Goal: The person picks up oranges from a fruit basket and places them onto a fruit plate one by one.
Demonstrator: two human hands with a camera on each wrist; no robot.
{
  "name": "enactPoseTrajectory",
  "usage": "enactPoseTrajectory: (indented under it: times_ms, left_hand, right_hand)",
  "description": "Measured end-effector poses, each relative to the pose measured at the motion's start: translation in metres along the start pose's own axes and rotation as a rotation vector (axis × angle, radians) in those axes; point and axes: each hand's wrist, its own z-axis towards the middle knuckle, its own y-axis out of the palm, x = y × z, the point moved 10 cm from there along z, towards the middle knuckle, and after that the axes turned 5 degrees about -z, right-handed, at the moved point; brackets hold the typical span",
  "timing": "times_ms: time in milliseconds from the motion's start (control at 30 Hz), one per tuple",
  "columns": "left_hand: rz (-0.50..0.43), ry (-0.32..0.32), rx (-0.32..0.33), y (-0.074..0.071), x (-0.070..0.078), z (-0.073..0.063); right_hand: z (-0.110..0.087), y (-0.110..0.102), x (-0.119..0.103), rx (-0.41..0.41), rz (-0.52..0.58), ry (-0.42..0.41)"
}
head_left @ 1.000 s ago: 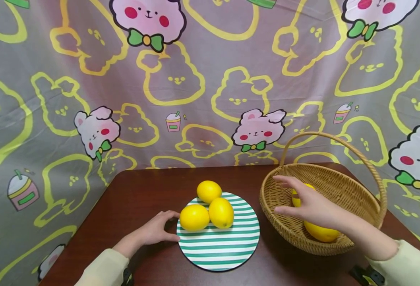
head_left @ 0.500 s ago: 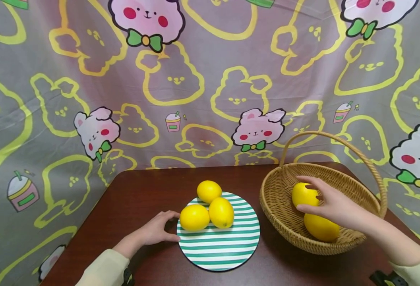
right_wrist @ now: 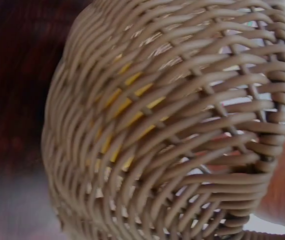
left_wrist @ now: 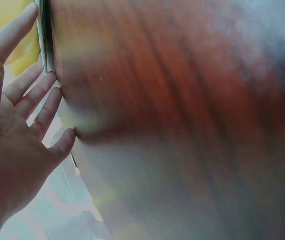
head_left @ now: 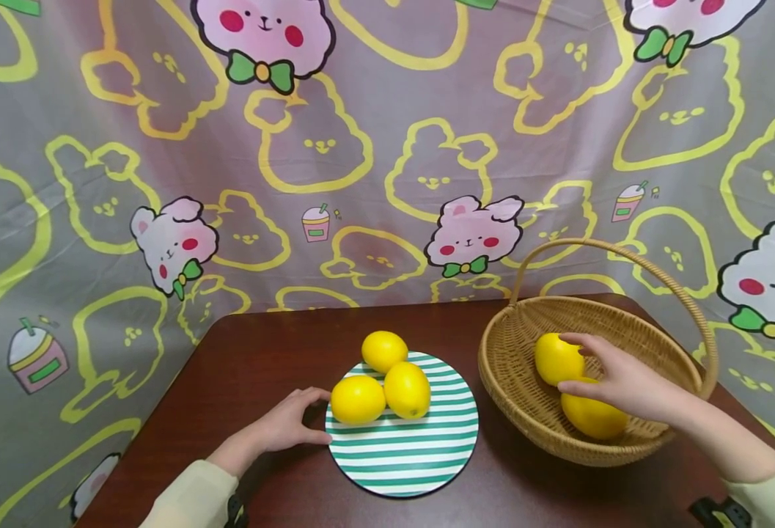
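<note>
The left hand [head_left: 288, 422] rests relaxed fingers at the 9 o'clock rim of a striped plate [head_left: 403, 458]. In the basket [head_left: 515, 348] toward 3 o'clock, the right hand [head_left: 621, 378] spans the farther lemon [head_left: 550, 361]; whether its fingers grip, I can't tell. Likely light, firm, slick: pinch mid-girth. Long axis seemingly 11-to-5.

Left grip [head_left: 286, 424], right grip [head_left: 618, 379] — spread

The head view is bright, with shadow beneath the basket [head_left: 519, 359] at lower right. Glare clouds the blurred table [left_wrist: 162, 95], upper right in the left wrist view; the right wrist view dims at upper left.
</note>
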Motion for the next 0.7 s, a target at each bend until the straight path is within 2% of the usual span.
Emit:
enactPoseTrajectory:
  times_ms: [433, 700]
  left_hand:
    - [0.001, -0.015, 0.015, 0.0, -0.002, 0.001]
    - [0.0, -0.016, 0.013, -0.001, 0.004, -0.002]
  right_hand:
    - [-0.001, 0.008, 0.028, -0.056, -0.027, 0.019]
    - [-0.003, 0.011, 0.052, -0.085, -0.065, 0.041]
